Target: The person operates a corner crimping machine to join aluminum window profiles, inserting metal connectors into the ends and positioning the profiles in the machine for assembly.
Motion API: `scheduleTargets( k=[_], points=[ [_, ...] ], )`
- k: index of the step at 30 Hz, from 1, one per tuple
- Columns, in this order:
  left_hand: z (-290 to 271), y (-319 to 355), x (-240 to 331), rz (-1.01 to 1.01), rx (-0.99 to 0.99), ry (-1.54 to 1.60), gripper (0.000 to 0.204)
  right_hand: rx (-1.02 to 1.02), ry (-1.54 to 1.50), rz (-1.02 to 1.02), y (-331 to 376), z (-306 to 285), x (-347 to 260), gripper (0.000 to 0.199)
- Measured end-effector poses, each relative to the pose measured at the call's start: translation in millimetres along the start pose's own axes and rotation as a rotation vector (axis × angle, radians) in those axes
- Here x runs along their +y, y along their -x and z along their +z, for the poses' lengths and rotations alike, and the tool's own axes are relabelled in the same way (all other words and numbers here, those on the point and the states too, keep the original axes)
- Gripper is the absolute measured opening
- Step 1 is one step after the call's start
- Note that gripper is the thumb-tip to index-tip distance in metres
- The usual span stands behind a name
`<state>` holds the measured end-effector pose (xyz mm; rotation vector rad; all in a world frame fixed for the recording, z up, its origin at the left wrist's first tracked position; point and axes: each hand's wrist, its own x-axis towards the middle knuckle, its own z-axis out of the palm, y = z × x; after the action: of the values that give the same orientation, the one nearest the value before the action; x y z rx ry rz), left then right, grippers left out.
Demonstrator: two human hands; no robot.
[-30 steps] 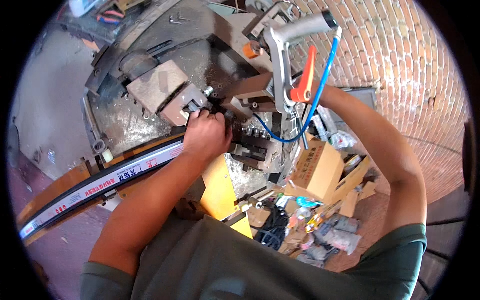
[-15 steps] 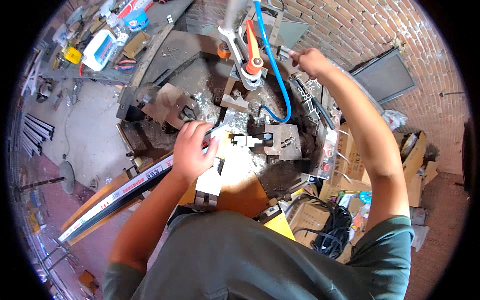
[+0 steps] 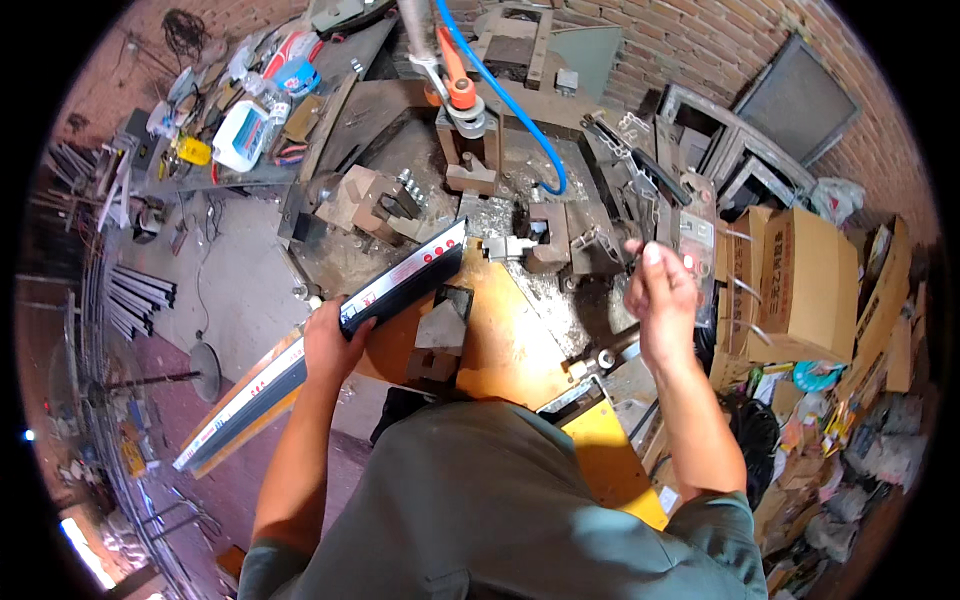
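My left hand (image 3: 335, 345) is closed around a long metal profile (image 3: 405, 275) with black sides and printed white film. The profile slants from the lower left up to the machine's middle, its cut end beside a pale metal clamp block (image 3: 508, 248). The fingers wrap over it some way back from that end. My right hand (image 3: 664, 300) is raised at the machine's right side, near a small panel (image 3: 697, 240) with red buttons. Its fingers are curled with thumb and forefinger together; whether anything small is between them is hidden.
An orange-handled lever (image 3: 458, 85) and a blue hose (image 3: 515, 95) hang over the greasy machine bed. A workbench at upper left holds a white jug (image 3: 240, 135) and tools. Cardboard boxes (image 3: 810, 285) stand at the right. A yellow panel (image 3: 615, 465) is before me.
My right hand has come back from a small block at the machine's far edge to its right side. My left hand has slid back along the profile, away from its end. The view has shifted.
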<state>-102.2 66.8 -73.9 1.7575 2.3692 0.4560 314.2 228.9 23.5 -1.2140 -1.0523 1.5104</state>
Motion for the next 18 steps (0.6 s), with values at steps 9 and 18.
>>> scheduleTargets(
  k=[9,18],
  points=[
    [-4,7,-23,0.155,-0.009,-0.059,0.045,0.213,-0.087,0.073,125,-12,57,0.029],
    [6,17,-49,0.265,0.008,0.142,0.041,0.479,-0.052,0.131,217,56,77,0.034]
  ],
)
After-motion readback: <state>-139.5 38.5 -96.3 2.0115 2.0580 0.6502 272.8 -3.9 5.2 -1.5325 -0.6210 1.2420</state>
